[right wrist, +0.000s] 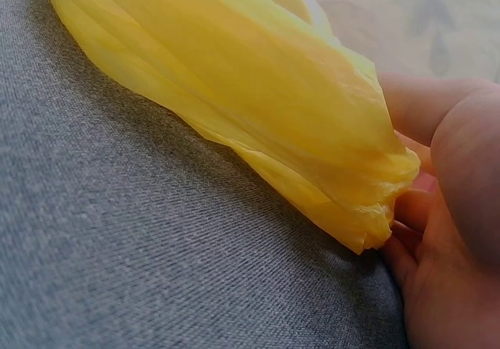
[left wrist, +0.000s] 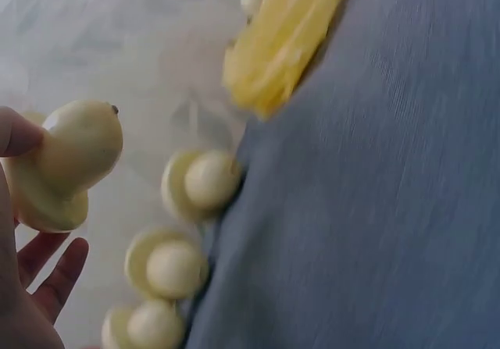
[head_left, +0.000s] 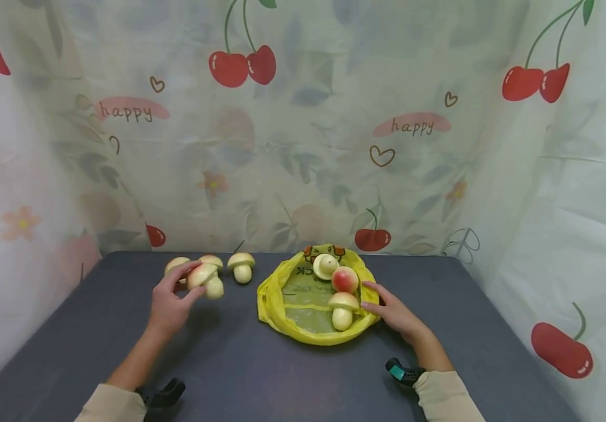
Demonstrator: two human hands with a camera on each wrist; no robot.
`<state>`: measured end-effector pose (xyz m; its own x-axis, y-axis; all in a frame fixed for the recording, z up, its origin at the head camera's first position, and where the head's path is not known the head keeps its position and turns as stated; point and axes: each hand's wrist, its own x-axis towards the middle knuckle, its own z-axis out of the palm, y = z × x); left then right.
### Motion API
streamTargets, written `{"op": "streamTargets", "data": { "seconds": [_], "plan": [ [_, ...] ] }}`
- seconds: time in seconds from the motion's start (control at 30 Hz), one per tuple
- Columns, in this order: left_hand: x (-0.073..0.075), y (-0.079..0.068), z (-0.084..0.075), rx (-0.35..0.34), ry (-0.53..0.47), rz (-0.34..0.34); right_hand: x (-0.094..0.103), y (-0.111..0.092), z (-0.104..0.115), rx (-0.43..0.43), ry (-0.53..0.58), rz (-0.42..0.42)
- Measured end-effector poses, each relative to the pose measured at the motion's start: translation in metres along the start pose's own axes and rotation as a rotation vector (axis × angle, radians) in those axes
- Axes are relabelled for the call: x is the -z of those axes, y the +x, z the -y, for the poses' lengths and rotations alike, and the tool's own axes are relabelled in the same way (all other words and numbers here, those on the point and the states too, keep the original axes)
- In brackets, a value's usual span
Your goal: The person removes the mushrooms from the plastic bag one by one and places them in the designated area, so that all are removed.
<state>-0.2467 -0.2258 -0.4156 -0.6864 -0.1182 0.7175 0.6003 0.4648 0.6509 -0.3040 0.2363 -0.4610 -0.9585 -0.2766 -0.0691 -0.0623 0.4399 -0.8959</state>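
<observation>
My left hand (head_left: 171,302) holds a toy mushroom (head_left: 210,282) above the table, thumb on one side and fingers on the other. The left wrist view shows its pale stem (left wrist: 86,142) at close range. Just behind stand a mushroom (head_left: 174,264) partly covered by the fingers, a red-tinged one (head_left: 212,260) and a cream one (head_left: 241,268). A yellow plastic bag (head_left: 269,302) lies with its mouth wide and rim rolled. Inside are a cream mushroom (head_left: 326,266), a red-capped one (head_left: 345,279) and an upright one (head_left: 342,310). My right hand (head_left: 400,316) grips the bag's right rim.
The dark grey tabletop (head_left: 292,381) runs back to a curtain (head_left: 303,146) printed with cherries, which also hangs at both sides. Black wrist devices (head_left: 404,372) sit under both wrists.
</observation>
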Motion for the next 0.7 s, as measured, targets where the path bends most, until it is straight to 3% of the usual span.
{"op": "streamTargets", "data": {
  "seconds": [0.1, 0.2, 0.47, 0.7],
  "plan": [
    [0.013, -0.001, 0.029, 0.011, 0.039, -0.024, 0.000, 0.000, -0.001, 0.005, -0.007, 0.001],
    [0.026, -0.001, 0.040, 0.047, 0.086, -0.043, 0.000, 0.000, -0.003, 0.007, -0.012, 0.002],
    [0.045, -0.001, 0.056, 0.177, 0.167, -0.092, 0.001, -0.001, -0.002, 0.015, 0.004, -0.001],
    [0.060, -0.003, 0.064, 0.351, 0.216, -0.133, 0.001, 0.000, -0.003, 0.009, -0.003, 0.002]
  ]
}}
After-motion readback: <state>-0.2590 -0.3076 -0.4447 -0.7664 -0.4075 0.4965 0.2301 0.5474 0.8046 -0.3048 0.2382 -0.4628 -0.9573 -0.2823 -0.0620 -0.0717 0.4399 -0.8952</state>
